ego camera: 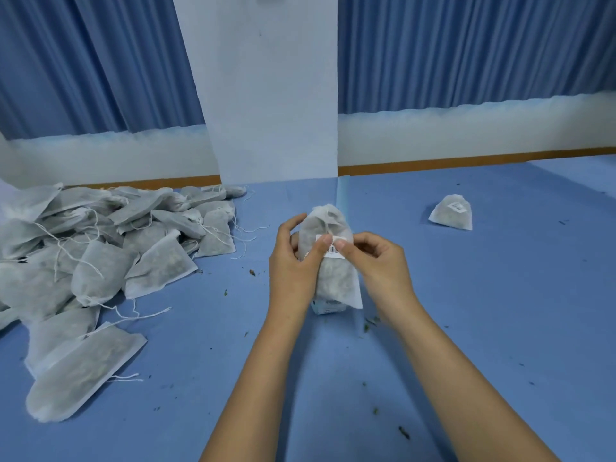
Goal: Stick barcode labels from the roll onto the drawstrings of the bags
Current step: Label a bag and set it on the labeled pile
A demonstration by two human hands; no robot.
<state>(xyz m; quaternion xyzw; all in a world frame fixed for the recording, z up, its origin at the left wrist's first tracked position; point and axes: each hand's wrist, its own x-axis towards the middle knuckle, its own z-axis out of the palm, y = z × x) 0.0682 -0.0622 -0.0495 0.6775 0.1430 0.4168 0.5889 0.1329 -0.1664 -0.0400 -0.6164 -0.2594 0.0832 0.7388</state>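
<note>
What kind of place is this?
Probably a packing or labelling workroom: a heap of white fabric drawstring bags lies on a blue work surface, and the left hand holds one such bag while the right hand pinches a white barcode label against it.

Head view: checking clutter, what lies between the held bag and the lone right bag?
Head view: only bare blue tabletop between held white fabric bag and lone labelled bag.

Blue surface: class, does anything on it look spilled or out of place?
Yes. Dark green crumbs lie scattered over the surface, seemingly spilled bag filling. A lone bag sits far right, away from the pile.
</note>
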